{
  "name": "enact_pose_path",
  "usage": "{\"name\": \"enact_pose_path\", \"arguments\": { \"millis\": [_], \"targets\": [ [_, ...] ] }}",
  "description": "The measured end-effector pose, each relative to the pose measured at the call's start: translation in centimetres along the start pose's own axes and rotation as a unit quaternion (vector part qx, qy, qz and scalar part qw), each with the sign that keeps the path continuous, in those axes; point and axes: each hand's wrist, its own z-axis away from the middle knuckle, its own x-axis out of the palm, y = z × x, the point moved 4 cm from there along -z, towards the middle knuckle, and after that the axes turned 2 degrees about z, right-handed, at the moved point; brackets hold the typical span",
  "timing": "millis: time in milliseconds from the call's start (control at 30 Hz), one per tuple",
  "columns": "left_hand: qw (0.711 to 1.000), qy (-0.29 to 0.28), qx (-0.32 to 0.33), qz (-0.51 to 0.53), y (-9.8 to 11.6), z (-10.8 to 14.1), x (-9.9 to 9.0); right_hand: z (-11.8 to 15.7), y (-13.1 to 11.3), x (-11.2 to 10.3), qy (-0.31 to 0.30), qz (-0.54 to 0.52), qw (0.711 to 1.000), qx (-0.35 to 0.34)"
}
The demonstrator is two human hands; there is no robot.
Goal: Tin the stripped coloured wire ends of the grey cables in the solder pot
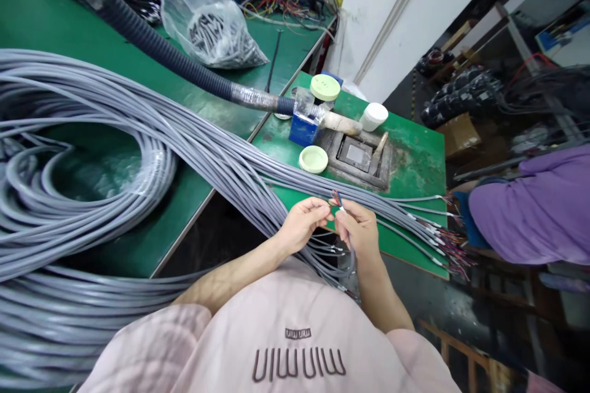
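My right hand [358, 227] is closed round the end of a grey cable [353, 258], close in front of my chest. Thin coloured wires [337, 198], some red and blue, fan out of its stripped tip. At those wires my left hand [305, 219] pinches with thumb and forefinger, apparently on a wire; the fingertips hide most of it. Just beyond both hands runs a thick bundle of grey cables [258, 163], its stripped ends [445, 242] spreading over the right edge of the green table. More loose cable ends [329, 250] hang below my left hand.
A soldering pot [357, 156] sits in the green board beyond the bundle, near a pale green lid [313, 159], a white cup [373, 115] and a ribbed hose [184, 61]. Coiled cable [92, 215] covers the left. A person in purple [530, 209] is at right.
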Motion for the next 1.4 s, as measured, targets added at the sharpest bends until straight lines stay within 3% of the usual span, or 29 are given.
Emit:
{"name": "enact_pose_path", "arguments": {
  "millis": [200, 433, 567, 900, 1033, 1100, 1167, 1200, 1300, 1400],
  "targets": [
    [1.000, 0.012, 0.004, 0.003, -0.1, -0.6, -0.6, -1.6, -0.4, 0.4, -0.005, 0.008, 1.000, -0.003],
    [0.991, 0.027, 0.128, -0.038, 2.4, -0.9, -1.3, -2.5, -1.5, 1.1, -0.021, 0.071, 0.997, 0.016],
    [0.985, 0.043, 0.161, -0.044, 3.1, -0.8, -1.3, -2.3, -1.3, 1.5, -0.028, 0.072, 0.997, 0.027],
    [0.996, 0.056, 0.070, 0.026, 1.6, -1.2, -1.1, -2.4, -1.0, 1.5, -0.011, 0.039, 0.999, -0.008],
    [0.997, 0.048, 0.062, -0.030, 1.9, -1.4, -1.8, -3.8, -1.6, 0.8, -0.002, 0.085, 0.996, -0.013],
    [0.990, 0.042, 0.091, -0.096, 2.5, -1.3, -2.3, -5.0, -2.1, 0.5, -0.001, 0.117, 0.993, -0.021],
    [0.965, 0.044, 0.163, -0.200, 3.5, -1.0, -2.9, -6.3, -2.6, 0.3, -0.005, 0.148, 0.988, -0.034],
    [0.939, 0.051, 0.214, -0.264, 4.1, -0.9, -3.2, -7.0, -2.8, 0.2, -0.005, 0.164, 0.985, -0.042],
    [0.813, 0.080, 0.342, -0.465, 5.6, -0.6, -4.0, -9.4, -3.1, 0.1, -0.019, 0.219, 0.973, -0.071],
    [0.707, 0.082, 0.370, -0.597, 5.8, -1.1, -4.7, -11.5, -3.2, 0.2, -0.048, 0.285, 0.952, -0.099]
  ]
}}
